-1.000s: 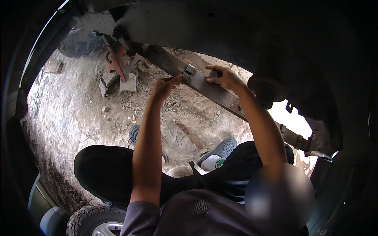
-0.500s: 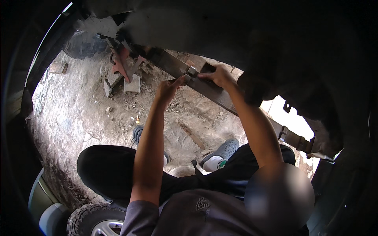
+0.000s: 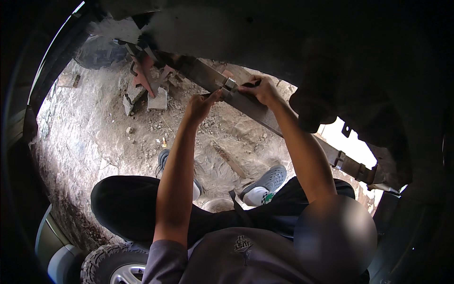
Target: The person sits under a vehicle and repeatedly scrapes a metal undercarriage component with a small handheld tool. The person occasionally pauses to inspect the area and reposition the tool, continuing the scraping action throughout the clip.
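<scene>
A long, flat metal bar like a leaf spring (image 3: 253, 110) slants across the view under the dark vehicle body. A shiny metal clip (image 3: 230, 84) stands on it. My left hand (image 3: 201, 106) is closed at the near side of the bar, thumb and finger pressed against the clip's lower edge. To the right of the clip, my right hand (image 3: 265, 91) is bent over the bar, with a fingertip stretched toward the clip. Its fingers are closed around something dark at the bar's far edge; what it is cannot be made out.
Dark vehicle underbody (image 3: 208, 35) hangs close overhead. Stone blocks (image 3: 158, 99) and a reddish metal stand (image 3: 147, 78) are on the dirt ground at the far left. A tire (image 3: 106, 267) is at lower left. A flat strip (image 3: 228, 160) lies between my shoes.
The dark thing by my right fingers shows less, and the fingers have curled more over it. My left hand stays at the clip.
</scene>
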Demonstrator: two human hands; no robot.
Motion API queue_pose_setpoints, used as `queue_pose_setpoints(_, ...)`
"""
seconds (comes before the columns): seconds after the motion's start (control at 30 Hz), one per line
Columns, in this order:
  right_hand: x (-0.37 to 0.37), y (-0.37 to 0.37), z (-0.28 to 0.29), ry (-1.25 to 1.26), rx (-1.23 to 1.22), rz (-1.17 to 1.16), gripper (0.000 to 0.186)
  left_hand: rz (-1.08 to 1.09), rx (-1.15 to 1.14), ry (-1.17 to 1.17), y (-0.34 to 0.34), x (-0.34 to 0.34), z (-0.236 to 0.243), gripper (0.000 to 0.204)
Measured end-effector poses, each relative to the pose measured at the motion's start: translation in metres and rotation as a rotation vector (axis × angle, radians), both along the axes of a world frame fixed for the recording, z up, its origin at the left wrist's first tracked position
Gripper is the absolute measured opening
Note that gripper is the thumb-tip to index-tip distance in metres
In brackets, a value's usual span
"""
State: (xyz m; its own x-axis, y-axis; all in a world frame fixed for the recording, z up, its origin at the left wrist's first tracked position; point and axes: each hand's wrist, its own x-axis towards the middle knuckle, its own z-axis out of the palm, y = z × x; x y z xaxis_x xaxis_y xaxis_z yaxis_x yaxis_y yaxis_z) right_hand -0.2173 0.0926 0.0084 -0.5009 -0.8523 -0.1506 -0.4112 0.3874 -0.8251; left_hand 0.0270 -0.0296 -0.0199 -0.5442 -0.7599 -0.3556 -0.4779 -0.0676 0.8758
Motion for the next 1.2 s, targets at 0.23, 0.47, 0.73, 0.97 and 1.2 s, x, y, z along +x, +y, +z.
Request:
queue_pose_setpoints(0.23, -0.03, 0.044, -0.007, -0.132, 0.099, 0.035, 0.039, 0.078, -0.092, 0.056, 0.01, -0.003, -0.01, 0.071)
queue_pose_setpoints(0.47, 0.015, -0.018, -0.007, -0.282, -0.081, 0.036, 0.041, 0.007, -0.085, -0.08, 0.008, 0.005, 0.023, 0.071)
queue_pose_setpoints(0.73, -0.034, 0.026, -0.081, -0.243, -0.19, -0.01, 0.041, -0.069, -0.148, -0.114, 0.01, -0.01, 0.014, 0.071)
queue_pose_setpoints(0.97, 0.008, -0.02, 0.012, -0.273, 0.09, -0.014, 0.047, -0.02, -0.123, -0.101, 0.01, 0.0, 0.015, 0.072)
queue_pose_setpoints(1.2, -0.108, 0.071, -0.077, -0.053, 0.089, 0.16, 0.059, -0.088, -0.113, -0.027, 0.019, -0.03, 0.016, 0.074)
